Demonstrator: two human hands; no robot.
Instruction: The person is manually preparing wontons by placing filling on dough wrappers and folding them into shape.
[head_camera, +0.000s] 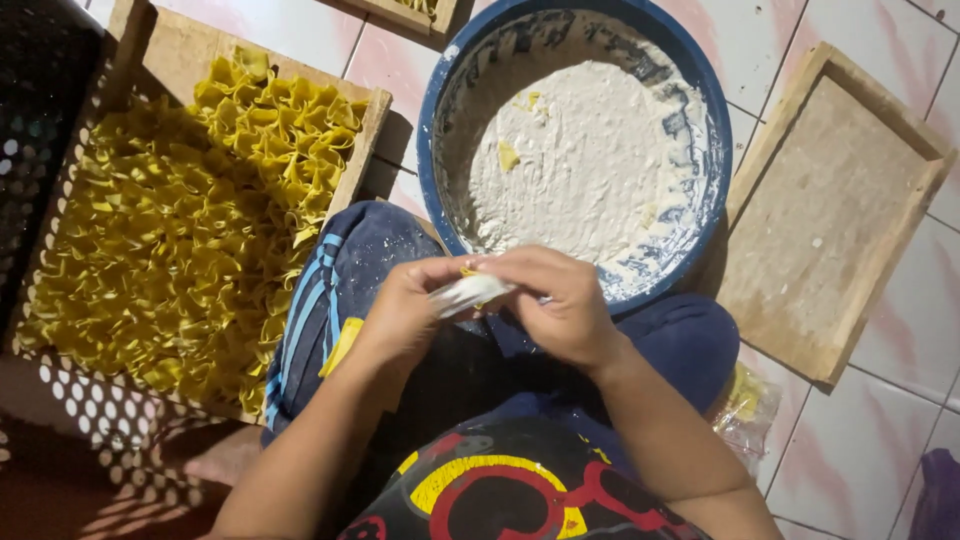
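Observation:
My left hand (400, 305) and my right hand (560, 305) meet over my lap, both pinching a small white floured dough piece (470, 291) with a bit of yellow showing at its top. Just beyond my hands stands a large blue basin (700, 80) holding white flour with a few yellow scraps in it. To the left a wooden tray (160, 55) is heaped with several folded yellow dough pieces (180, 230).
An empty wooden tray (830, 210) lies on the white tiled floor at the right. A clear plastic bag (750, 405) with yellow contents sits by my right knee. A dark perforated basket (40, 120) is at far left. Another tray's edge (415, 12) shows at top.

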